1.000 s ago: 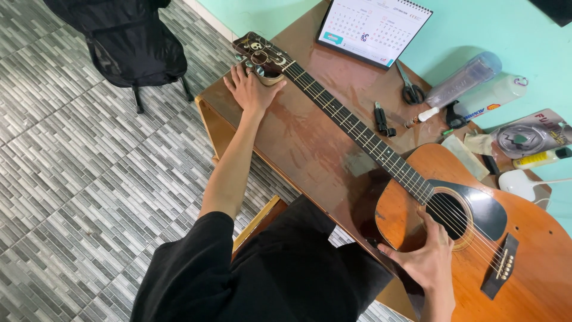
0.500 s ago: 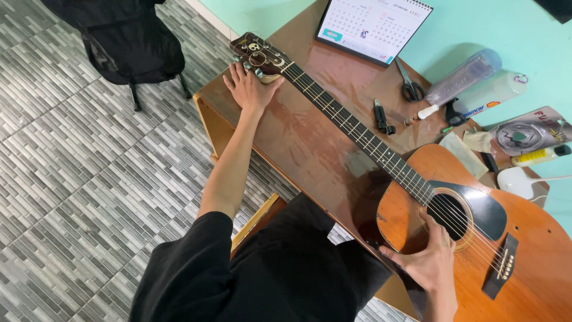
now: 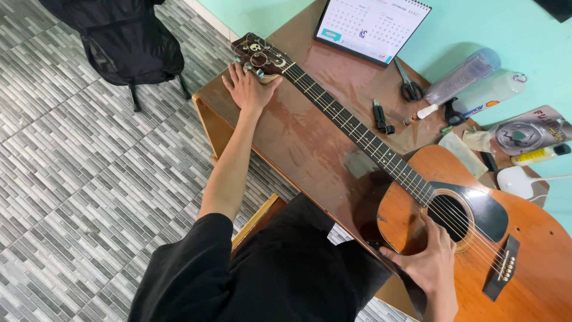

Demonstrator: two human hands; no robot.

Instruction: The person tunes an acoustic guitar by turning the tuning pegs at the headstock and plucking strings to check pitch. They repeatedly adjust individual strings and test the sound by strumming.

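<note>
Acoustic guitar lying slantwise across the worktop, one hand at each end.

Nearest, the right hand lies flat, fingers spread, on the acoustic guitar body beside the soundhole, by the worktop's near edge. From there the neck runs up and left toward the far-left corner, where the left hand rests open against the headstock, fingertips at the tuning pegs. Neither hand grips anything. Beyond the neck lie scissors and a desk calendar.
</note>
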